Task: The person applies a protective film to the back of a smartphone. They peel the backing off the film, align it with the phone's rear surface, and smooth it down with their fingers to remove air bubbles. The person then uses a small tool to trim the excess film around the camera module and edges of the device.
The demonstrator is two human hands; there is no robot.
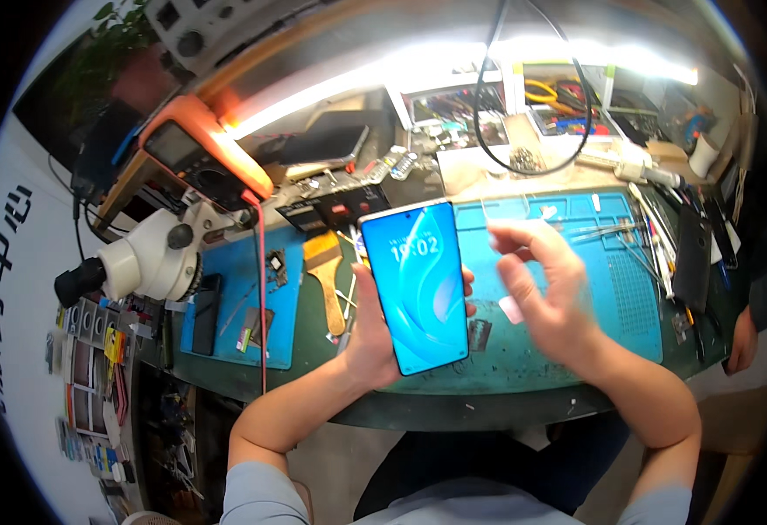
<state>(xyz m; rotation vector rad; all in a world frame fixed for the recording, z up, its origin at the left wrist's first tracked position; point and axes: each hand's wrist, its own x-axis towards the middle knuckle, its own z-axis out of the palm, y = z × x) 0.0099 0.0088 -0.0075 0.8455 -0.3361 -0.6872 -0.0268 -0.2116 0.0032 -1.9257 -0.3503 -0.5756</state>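
Observation:
My left hand (371, 337) holds a smartphone (418, 293) upright from its left side, with fingertips wrapping round the right edge. The phone has a thin bezel, and its lit screen shows a blue swirling lock screen with a clock. To the right of the phone, my right hand (554, 293) hovers over the blue work mat (593, 324), thumb and index finger bent but apart and slightly blurred. A small pinkish-white piece (510, 309) shows beside its thumb; whether the hand touches it, I cannot tell. Beyond the fingertips a faint clear sheet (504, 208) is visible.
On the left stand a white microscope (143, 262) and an orange multimeter (204, 153). A wooden-handled brush (324, 280) lies left of the phone. Tweezers (606, 230) and several tools lie at the right. A black cable loop (480, 114) hangs ahead. Another person's hand (740, 343) shows far right.

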